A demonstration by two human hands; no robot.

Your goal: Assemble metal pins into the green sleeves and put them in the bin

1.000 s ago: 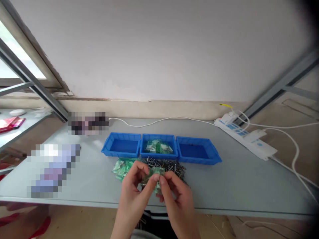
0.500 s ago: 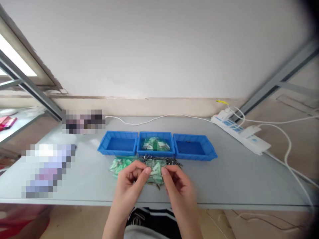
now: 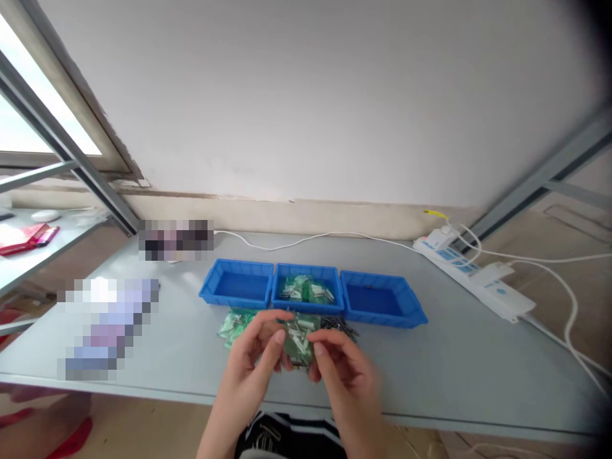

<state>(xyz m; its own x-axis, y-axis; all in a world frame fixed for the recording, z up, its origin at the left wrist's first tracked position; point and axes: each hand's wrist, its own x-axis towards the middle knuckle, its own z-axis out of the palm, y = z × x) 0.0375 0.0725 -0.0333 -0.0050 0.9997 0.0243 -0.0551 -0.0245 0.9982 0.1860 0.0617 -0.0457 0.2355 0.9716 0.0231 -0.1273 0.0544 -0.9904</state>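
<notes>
Fingers of the left hand (image 3: 253, 360) and right hand (image 3: 344, 370) pinch opposite sides of a clear green bag (image 3: 300, 341) of pale pieces, over the bench (image 3: 430, 376). It looks like a handling step; moving it calls for even grip.

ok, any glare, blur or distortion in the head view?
Head view: window blown out, upper right corner dark, right hand slightly soft, two patches on the table pixelated; side posts lean steeply, probably wide-lens stretch.
</notes>
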